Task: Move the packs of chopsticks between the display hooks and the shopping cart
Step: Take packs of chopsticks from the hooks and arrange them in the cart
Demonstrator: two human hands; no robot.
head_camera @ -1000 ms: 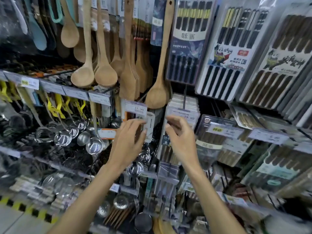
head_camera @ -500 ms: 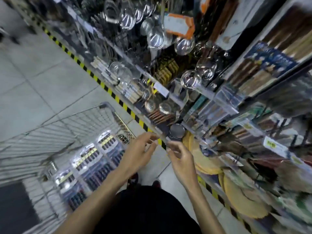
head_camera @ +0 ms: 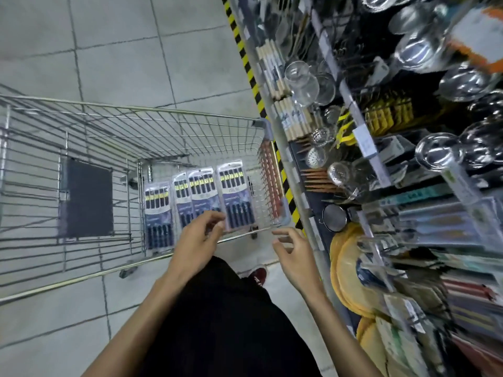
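Grey floor tiles (head_camera: 122, 50) fill the left of my feed, with a wire shopping cart (head_camera: 163, 110) standing beside a display rack (head_camera: 353, 110) hung with steel ladles (head_camera: 438, 152) on the right. Four packs of chopsticks (head_camera: 202, 191) lie flat, side by side, on the cart's bottom at the end nearest the rack. I see the left hand (head_camera: 194, 240) over the cart's near rim by the packs, fingers loosely curled around nothing, and the right hand (head_camera: 295, 258) between cart and rack, fingers spread and empty.

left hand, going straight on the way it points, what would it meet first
Probably the rightmost chopstick pack in the shopping cart; the left hand aims at its lower end, depth unclear.
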